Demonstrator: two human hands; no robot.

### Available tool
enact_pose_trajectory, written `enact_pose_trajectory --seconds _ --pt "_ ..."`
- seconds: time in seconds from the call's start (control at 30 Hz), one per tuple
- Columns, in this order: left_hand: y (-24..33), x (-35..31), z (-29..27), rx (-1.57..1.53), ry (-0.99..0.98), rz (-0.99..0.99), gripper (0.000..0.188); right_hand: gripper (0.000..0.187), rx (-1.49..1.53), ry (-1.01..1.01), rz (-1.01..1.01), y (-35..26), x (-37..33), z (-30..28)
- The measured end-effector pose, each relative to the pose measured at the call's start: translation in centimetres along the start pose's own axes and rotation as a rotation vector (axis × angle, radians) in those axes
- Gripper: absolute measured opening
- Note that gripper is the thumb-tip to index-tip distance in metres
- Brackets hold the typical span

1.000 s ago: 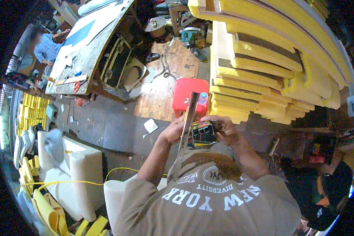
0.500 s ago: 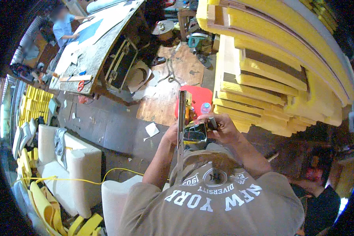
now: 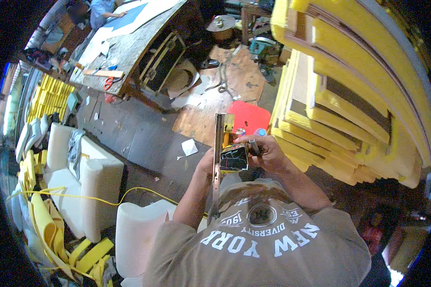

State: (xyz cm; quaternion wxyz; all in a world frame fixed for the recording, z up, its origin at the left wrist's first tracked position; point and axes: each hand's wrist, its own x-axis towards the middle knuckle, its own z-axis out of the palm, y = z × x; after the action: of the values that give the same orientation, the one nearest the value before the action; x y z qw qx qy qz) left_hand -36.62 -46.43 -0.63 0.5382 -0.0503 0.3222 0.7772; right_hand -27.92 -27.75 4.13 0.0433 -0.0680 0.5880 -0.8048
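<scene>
My right hand is closed around a small dark piece with a light edge, held in front of my chest. Next to it is a dark, box-shaped object with a pale rim; its kind is unclear. A long, narrow metal strip stands upright in the picture along the box's left side. My left hand is at that strip, its fingers hidden behind it. Beyond the hands is a red plastic seat, with a clear bottle at its near edge. Something yellow shows between strip and seat.
Yellow foam-covered curved panels are piled high at right. At left are a cream armchair, a yellow cable and foam strips. Another person works at a long table with red-handled scissors.
The view has shifted, so the table, panels and red seat lie farther right. The other person is now partly cut off at the top. My hands stay nearly in place.
</scene>
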Motion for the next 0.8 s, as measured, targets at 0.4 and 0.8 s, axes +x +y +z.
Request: enact_pose_trajectory --seconds 0.4,0.8 --pt "11.5 -0.2 -12.1 -0.045 0.015 0.0 0.03 0.041 0.259 0.12 0.096 5.1 16.9 5.6" --pt "29.4 -1.8 -18.9 0.044 0.072 0.023 0.033 0.047 0.232 0.18 0.243 10.6 34.6 9.7"
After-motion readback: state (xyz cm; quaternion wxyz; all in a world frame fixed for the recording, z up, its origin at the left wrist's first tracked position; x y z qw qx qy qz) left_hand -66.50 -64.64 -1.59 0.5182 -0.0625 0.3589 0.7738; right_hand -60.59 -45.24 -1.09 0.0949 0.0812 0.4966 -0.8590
